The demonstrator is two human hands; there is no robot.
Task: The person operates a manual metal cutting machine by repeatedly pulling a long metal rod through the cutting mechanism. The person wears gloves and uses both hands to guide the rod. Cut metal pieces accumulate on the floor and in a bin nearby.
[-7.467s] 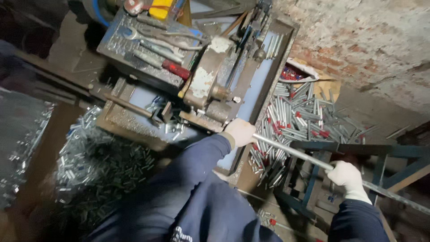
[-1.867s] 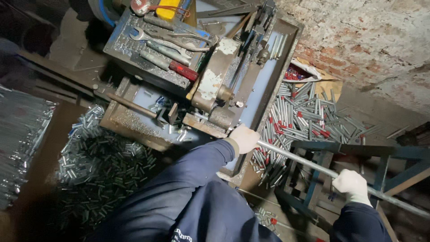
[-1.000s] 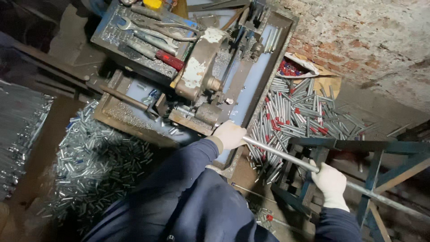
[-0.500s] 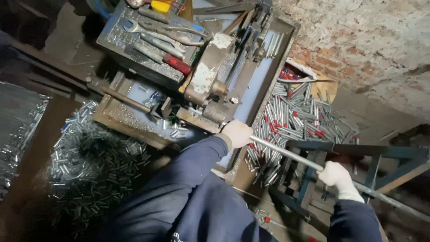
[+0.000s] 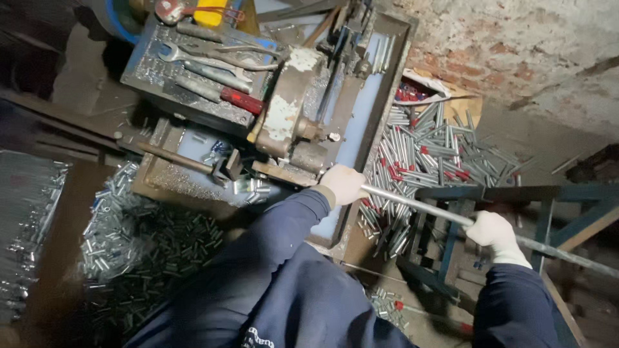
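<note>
A long grey metal rod [image 5: 419,205] runs from the right toward the worn cutting machine [image 5: 290,125] in the middle. My left hand [image 5: 342,185], in a pale glove, grips the rod's end close to the machine. Farther right, my right hand [image 5: 496,231], also gloved, is closed around the same rod. Both sleeves are dark blue. The rod rests over a blue-green steel stand [image 5: 516,193].
Wrenches, pliers and a red-handled tool [image 5: 242,100] lie on the machine's top. A heap of short cut metal tubes [image 5: 129,225] lies at the left, longer tubes [image 5: 432,151] at the right. A brick wall [image 5: 516,45] stands behind.
The view has shifted a little. Both hands keep their grip on the rod, and my left hand stays near the machine.
</note>
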